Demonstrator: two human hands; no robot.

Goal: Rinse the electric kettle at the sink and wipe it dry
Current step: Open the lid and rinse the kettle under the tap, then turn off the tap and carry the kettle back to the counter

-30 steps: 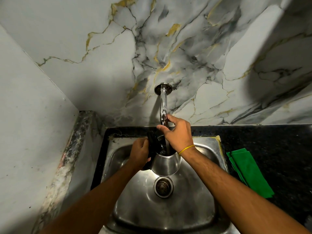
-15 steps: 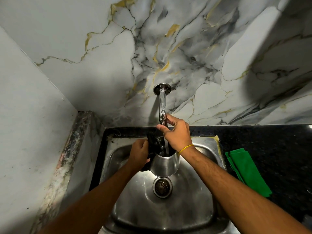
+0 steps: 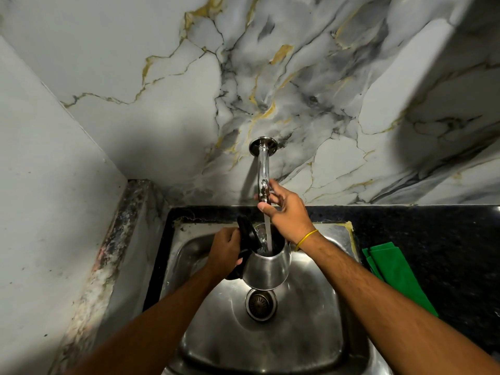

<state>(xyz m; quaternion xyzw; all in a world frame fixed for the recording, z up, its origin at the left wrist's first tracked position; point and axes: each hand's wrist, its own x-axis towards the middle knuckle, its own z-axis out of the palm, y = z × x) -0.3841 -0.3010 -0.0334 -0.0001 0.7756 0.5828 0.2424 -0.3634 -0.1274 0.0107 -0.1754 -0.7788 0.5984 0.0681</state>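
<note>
A steel electric kettle (image 3: 267, 270) with a black handle and an open black lid (image 3: 246, 232) hangs over the steel sink (image 3: 319, 331), just above the drain. My left hand (image 3: 224, 251) grips its handle. A chrome tap (image 3: 263, 169) juts from the marble wall, and a stream of water falls from it into the kettle's mouth. My right hand (image 3: 288, 211) is closed on the tap's end, a yellow band on its wrist.
A folded green cloth (image 3: 392, 277) lies on the black stone counter (image 3: 433, 239) right of the sink. The drain strainer (image 3: 261, 303) sits under the kettle. A white side wall and a speckled stone ledge (image 3: 108, 255) close off the left.
Water now runs from the tap into the kettle, a clear stream that was not evident a second ago. Both hands stay where they were.
</note>
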